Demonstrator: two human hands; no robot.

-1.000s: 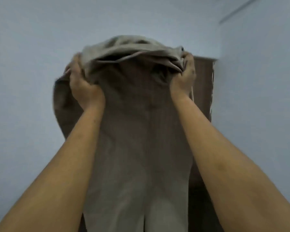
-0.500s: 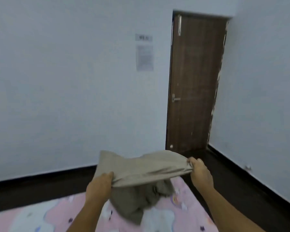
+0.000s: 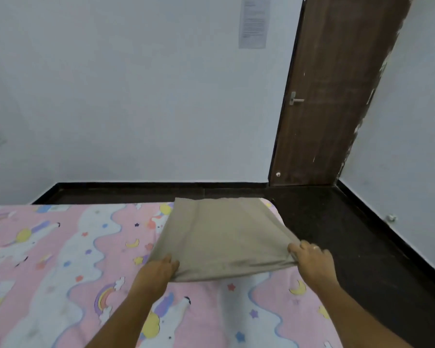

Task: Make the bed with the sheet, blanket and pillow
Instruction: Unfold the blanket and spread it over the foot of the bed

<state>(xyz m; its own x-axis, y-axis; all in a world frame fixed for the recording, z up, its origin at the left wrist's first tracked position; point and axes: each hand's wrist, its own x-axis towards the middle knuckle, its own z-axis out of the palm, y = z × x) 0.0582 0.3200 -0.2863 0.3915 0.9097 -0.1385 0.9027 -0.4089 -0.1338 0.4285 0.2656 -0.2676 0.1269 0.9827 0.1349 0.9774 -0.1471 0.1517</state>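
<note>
A pink unicorn-print sheet (image 3: 60,259) covers the bed. The left hand (image 3: 157,272) pinches the near left corner of a beige cloth (image 3: 221,234), which lies flat over the bed's far right corner. The right hand (image 3: 312,262) grips its near right corner. Beyond stands a brown door (image 3: 337,96).

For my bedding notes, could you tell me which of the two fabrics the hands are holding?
The plain beige cloth, pinched at its near corners by the left hand and right hand; the pink unicorn-print sheet lies flat beneath.
</note>
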